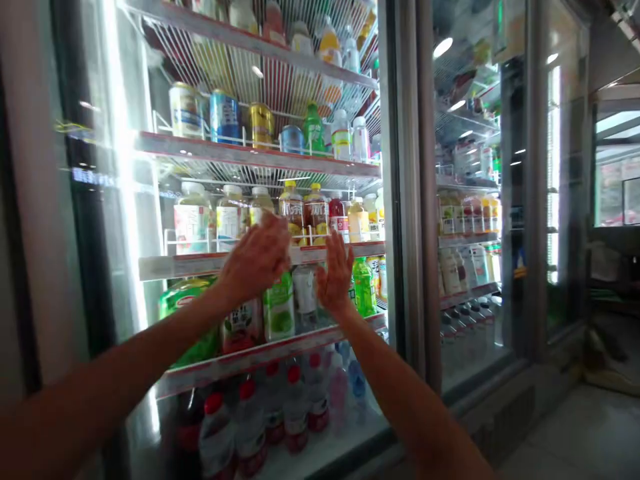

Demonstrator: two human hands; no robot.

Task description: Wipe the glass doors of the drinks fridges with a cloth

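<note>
Item, my left hand [257, 257]: raised, blurring in front of the lit drinks cooler [260, 157], its fingers pointing up and to the right; how far they are opening I cannot tell, nor whether they are holding anything. Item, my right hand [334, 277]: standing upright, its fingers extending upward, visibly gripping nothing. Whether either hand is touching anything, I cannot tell. Between the hands, low down: one pale bottle [305, 297], standing on the lower shelf [280, 350]; just left of it, a green-labelled bottle [279, 313], partly hiding behind my left hand. To the right of my right hand: one bright green bottle [364, 287], standing on that same shelf. On the shelf above: two yellow-capped dark bottles [316, 210], standing side by side, and a red bottle [339, 219], showing above my right fingertips. Beneath: red-capped bottles [295, 413], standing in a group. Further right: a second cooler section [470, 233], holding more rows of drinks.
</note>
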